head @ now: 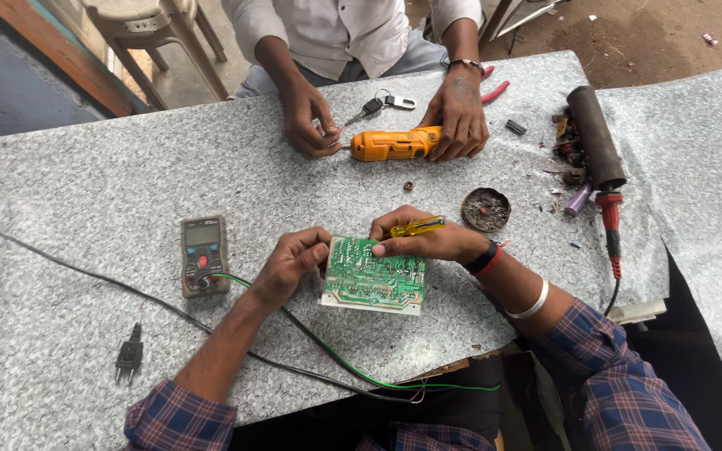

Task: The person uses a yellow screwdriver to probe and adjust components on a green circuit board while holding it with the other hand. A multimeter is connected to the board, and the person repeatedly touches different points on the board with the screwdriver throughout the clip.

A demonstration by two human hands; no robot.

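Circuit board [375, 275]: green, glossy lacquered face. Screwdriver [417, 225]: translucent yellow plastic handle. Table [94, 192]: speckled grey stone-look, smooth, matt. Power screwdriver [394, 144]: orange plastic shell, slight sheen. Multimeter [204, 255]: dull grey plastic.

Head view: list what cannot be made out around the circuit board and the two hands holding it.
- Circuit board: its underside faces the table, and its top edge is covered by the right hand.
- Screwdriver: the tip is hidden by the right hand's fingers.
- Left hand: its fingertips at the board's left edge are hidden.
- Multimeter: the screen is too small to read.
- Green wire: its start is hidden under the left hand.
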